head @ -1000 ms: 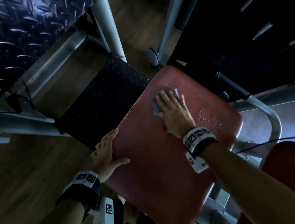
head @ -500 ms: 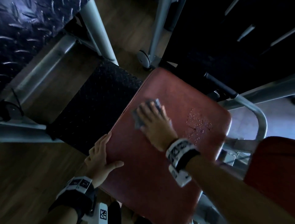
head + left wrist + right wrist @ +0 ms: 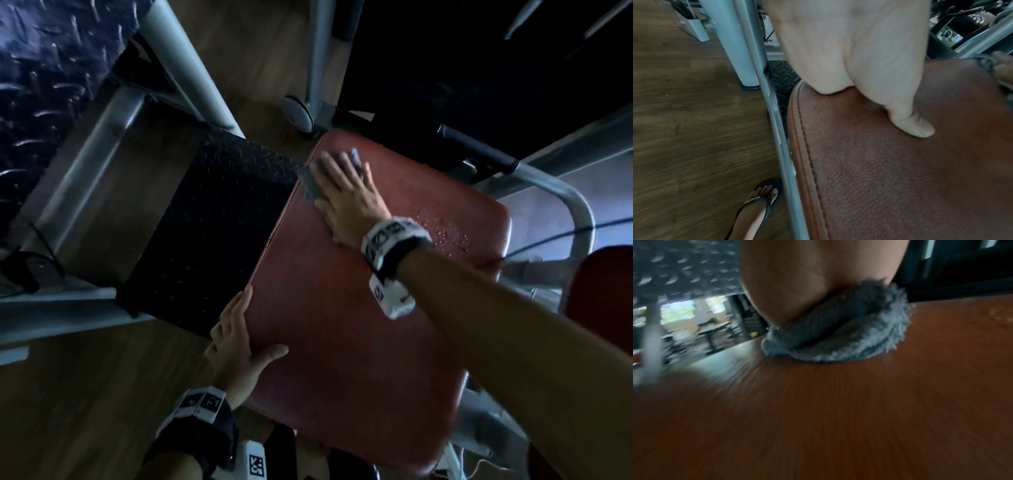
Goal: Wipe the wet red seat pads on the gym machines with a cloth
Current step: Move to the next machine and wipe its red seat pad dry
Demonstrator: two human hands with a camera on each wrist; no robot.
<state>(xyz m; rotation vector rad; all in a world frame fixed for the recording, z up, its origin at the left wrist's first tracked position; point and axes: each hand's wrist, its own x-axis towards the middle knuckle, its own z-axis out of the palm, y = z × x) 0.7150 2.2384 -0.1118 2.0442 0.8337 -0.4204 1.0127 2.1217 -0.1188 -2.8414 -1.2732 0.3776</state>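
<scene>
A red seat pad [image 3: 342,325] fills the middle of the head view. My right hand [image 3: 346,192] lies flat with straight fingers on a grey fluffy cloth [image 3: 310,186] near the pad's far left corner, pressing it down. The right wrist view shows the cloth [image 3: 849,340] bunched under my palm on the red pad [image 3: 838,418]. Water droplets [image 3: 442,229] sit near the pad's right edge. My left hand [image 3: 239,339] rests on the pad's left edge, fingers straight along the side and the thumb [image 3: 910,123] on top of the pad [image 3: 900,178].
A black checker-plate footplate [image 3: 209,233] lies left of the pad, with grey frame tubes [image 3: 191,65] around it. A curved grey handle bar [image 3: 561,205] and a black grip [image 3: 476,149] stand to the right. A second red pad [image 3: 606,301] is at the right edge. My sandalled foot [image 3: 758,209] stands on the wood floor.
My right hand has slid the cloth away from me toward the pad's far left corner. The left hand stays on the pad's left edge.
</scene>
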